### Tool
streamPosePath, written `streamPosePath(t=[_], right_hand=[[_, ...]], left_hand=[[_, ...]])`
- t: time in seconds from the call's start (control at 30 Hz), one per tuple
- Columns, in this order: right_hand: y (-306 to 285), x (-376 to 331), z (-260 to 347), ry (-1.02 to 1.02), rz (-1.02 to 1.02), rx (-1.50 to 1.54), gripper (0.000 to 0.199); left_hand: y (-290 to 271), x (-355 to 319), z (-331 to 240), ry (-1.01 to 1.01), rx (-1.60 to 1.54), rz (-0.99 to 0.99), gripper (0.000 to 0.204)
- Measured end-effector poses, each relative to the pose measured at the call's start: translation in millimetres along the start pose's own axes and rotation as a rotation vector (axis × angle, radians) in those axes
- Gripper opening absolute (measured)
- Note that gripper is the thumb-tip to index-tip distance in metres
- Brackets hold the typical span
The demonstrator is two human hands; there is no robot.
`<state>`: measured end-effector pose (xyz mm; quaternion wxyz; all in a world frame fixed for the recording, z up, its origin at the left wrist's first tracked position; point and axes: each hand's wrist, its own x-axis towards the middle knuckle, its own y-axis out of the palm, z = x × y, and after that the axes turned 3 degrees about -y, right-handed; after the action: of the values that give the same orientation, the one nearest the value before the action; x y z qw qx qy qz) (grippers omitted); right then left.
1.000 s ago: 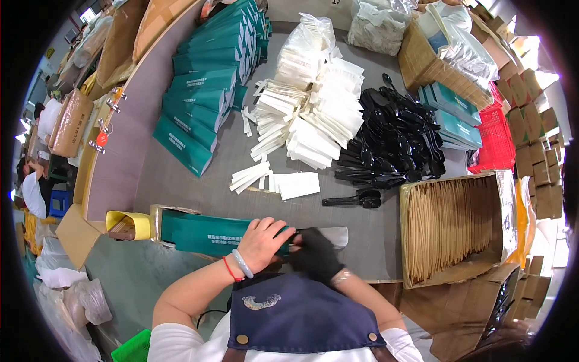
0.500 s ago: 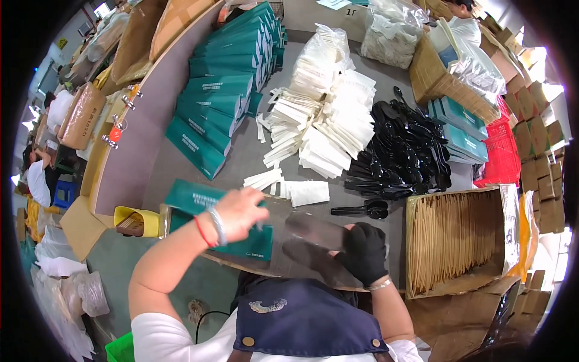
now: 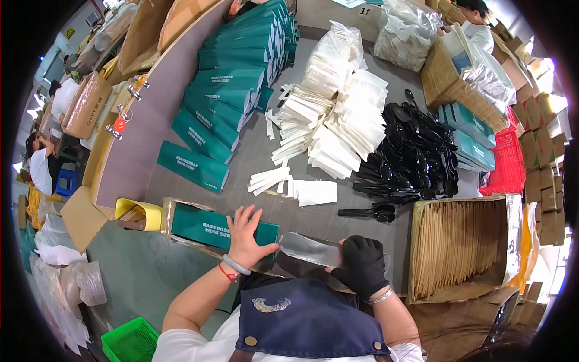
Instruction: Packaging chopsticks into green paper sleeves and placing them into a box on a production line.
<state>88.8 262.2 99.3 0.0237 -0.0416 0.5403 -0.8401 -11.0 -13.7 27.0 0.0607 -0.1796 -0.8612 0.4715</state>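
My left hand (image 3: 244,238) is open, fingers spread across a flat teal printed packet (image 3: 202,224) at the table's front edge. Its thumb comes close to the left end of a clear plastic sleeve (image 3: 309,248); whether they touch I cannot tell. In a black fingerless glove, my right hand (image 3: 362,265) is closed on the right end of that sleeve. Beyond my hands lie a few white paper packets (image 3: 316,192) and a small stack of black plastic spoons (image 3: 368,213). Another teal packet (image 3: 193,166) lies at the near end of a fanned row of teal packets (image 3: 232,78).
A heap of white packets (image 3: 347,114) fills the middle, beside a black spoon pile (image 3: 413,151). At right stands a cardboard box of thin brown sticks (image 3: 458,247), with a red crate (image 3: 505,160) behind. A yellow container (image 3: 139,214) sits at the left edge.
A teal packet that lay beneath my left hand is now farther off, at the row's near end. My left hand has come back toward me, onto the remaining teal packet. The right hand still holds the sleeve.
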Motion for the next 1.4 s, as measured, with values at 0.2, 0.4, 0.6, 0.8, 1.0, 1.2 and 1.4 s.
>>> streamPosePath(t=[0.2,0.4,0.6,0.8,1.0,1.2,1.4], right_hand=[[5,3,3,0.026,0.0,-0.006,0.056],[33,14,7,-0.035,0.122,0.12,0.053],[51,35,29,-0.185,-0.065,0.27,0.063],[8,-61,-117,0.436,-0.62,0.164,0.044],[-28,-195,-222,1.064,-0.61,-0.167,0.04],[-36,-175,-215,1.143,-0.491,-0.115,0.038],[-30,-197,-218,1.24,-0.656,-0.139,0.036]], left_hand=[[-2,0,-4,-0.039,-0.015,0.002,0.098],[-6,2,-9,-0.03,0.01,0.025,0.095],[-21,42,4,0.018,-0.105,0.227,0.071],[-8,112,19,0.099,0.179,0.034,0.015],[-13,112,-6,0.25,0.303,0.057,0.007],[28,113,-46,0.451,0.08,-0.038,0.023],[40,112,-44,0.442,0.154,0.012,0.033]])
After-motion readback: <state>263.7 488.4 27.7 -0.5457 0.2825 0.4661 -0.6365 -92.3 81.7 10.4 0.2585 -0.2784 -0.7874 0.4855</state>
